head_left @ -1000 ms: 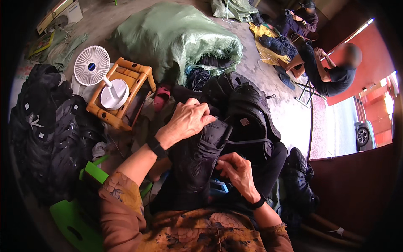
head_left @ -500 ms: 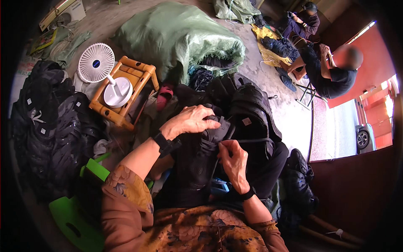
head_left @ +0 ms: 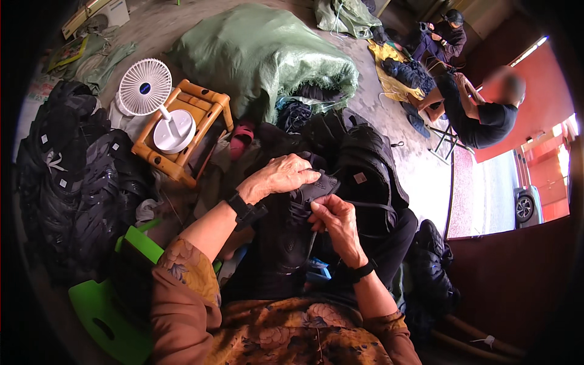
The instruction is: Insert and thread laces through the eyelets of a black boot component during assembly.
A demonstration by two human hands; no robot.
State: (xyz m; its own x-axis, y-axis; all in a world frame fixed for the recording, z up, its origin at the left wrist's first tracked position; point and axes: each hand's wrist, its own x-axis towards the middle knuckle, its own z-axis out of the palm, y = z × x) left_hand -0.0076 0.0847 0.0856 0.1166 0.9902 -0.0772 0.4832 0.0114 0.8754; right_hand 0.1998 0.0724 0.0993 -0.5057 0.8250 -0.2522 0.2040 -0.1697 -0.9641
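A black lace-up sneaker (head_left: 288, 246) rests on my lap, its toe pointing back toward me. My left hand (head_left: 278, 175) is wrapped over the shoe's upper end by the tongue, holding it steady. At the right side of the lacing, my right hand (head_left: 338, 224) pinches thumb and forefinger together on a thin dark shoelace (head_left: 312, 242). Exactly how the lace runs between those fingertips is hard to make out. Just beyond the right hand lie more black shoes (head_left: 371, 159), one with a small pale square label.
On a bamboo stool (head_left: 159, 161) stands a white fan (head_left: 146, 87). Black shoes (head_left: 73, 188) are heaped at left, above a green plastic chair (head_left: 109, 316). A large green woven sack (head_left: 261, 58) lies ahead. Two people sit at far right, near a doorway.
My right hand has shifted slightly up and left, closer to the shoe's lacing. The left hand keeps its hold. The whole view has tilted a little.
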